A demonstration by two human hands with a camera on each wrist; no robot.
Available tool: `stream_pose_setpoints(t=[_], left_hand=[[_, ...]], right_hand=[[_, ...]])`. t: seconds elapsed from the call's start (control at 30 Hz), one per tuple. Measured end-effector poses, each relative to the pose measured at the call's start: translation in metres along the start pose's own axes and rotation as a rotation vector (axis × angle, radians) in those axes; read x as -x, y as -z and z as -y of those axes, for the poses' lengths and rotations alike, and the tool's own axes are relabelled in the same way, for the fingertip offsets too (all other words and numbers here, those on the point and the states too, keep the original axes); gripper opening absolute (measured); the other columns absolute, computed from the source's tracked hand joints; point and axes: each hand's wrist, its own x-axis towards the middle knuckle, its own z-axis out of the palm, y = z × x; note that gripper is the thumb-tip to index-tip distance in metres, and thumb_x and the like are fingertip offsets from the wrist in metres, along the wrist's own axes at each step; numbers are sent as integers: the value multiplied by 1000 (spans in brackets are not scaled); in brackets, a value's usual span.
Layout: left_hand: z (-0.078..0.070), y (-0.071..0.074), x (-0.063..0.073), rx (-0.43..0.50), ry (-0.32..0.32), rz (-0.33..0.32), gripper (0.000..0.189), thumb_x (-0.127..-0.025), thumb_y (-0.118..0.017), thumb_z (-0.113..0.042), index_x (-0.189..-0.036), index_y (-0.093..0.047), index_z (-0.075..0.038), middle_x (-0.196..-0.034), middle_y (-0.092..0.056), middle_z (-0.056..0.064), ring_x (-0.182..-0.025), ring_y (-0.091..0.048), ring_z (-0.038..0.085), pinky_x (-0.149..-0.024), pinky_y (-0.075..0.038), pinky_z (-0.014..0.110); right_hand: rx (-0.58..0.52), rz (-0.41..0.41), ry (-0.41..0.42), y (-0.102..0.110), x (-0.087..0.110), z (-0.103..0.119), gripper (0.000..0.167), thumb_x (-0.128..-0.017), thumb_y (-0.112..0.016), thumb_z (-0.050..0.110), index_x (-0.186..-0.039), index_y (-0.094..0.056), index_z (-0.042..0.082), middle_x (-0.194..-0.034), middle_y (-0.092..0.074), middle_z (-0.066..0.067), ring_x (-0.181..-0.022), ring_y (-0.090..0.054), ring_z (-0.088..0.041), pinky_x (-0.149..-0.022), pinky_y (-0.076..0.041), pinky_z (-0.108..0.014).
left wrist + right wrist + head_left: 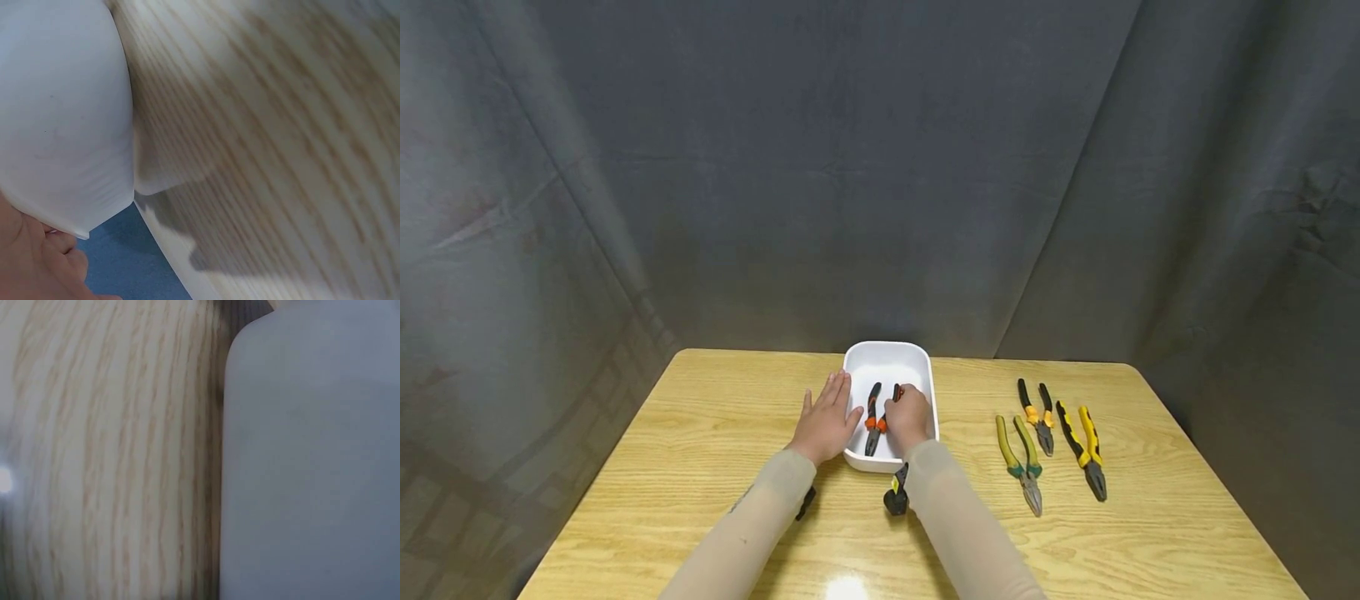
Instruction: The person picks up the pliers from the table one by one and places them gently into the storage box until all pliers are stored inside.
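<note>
A white plastic tray [880,360] stands near the table's far edge. In it lies a pair of pliers [872,423] with black and orange handles, head toward the near side. My right hand [912,419] reaches into the tray and grips the right handle with curled fingers, hiding part of it. My left hand [826,423] rests with straight, spread fingers along the tray's left rim. In the left wrist view, part of that hand [37,262] shows at the rim beside the tray wall [62,125]. Only the outer tray wall [312,456] and table show in the right wrist view.
On the wooden table [722,417], right of the tray, lie green-handled pliers [1024,462], black and orange pliers [1039,419] and yellow and black pliers [1085,450]. A dark grey curtain [820,183] hangs behind the table and along its sides.
</note>
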Motion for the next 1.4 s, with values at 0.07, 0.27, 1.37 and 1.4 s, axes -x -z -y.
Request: stream_pose_setpoints(t=[0.07,0.27,1.37,1.4], left_hand=[[1,-2,0,5,-4,-6,67,-108,-42,-39,-160,-25,0,-168,-19,12,-155,-15,30,-122,-11,63],[2,-2,1,0,4,12,68,-108,-41,-40,-160,-24,-1,-168,-18,12,-155,-14,30,-122,-11,63],[3,-4,0,47,3,-5,69,-108,-43,-40,-160,-22,-1,-169,-16,11,-155,-12,29,-122,-10,62],[2,-4,0,44,5,-3,69,-108,-43,-40,-160,-22,-1,-169,-16,12,-155,-12,29,-122,-9,62]], right_hand=[[-6,9,-2,0,1,0,28,-89,-68,2,-114,-68,-11,-101,-72,-23,-92,-68,-34,-87,-57,-45],[-20,3,-16,-4,1,-2,29,-88,-68,0,-116,-67,-10,-102,-72,-24,-93,-68,-34,-88,-57,-45],[-16,-23,52,-7,-1,1,32,-82,-67,-8,-113,-70,-8,-101,-64,-22,-102,-61,-37,-96,-51,-47],[-26,-24,56,-7,0,1,31,-81,-67,-8,-112,-70,-7,-100,-64,-21,-101,-61,-36,-95,-51,-47]])
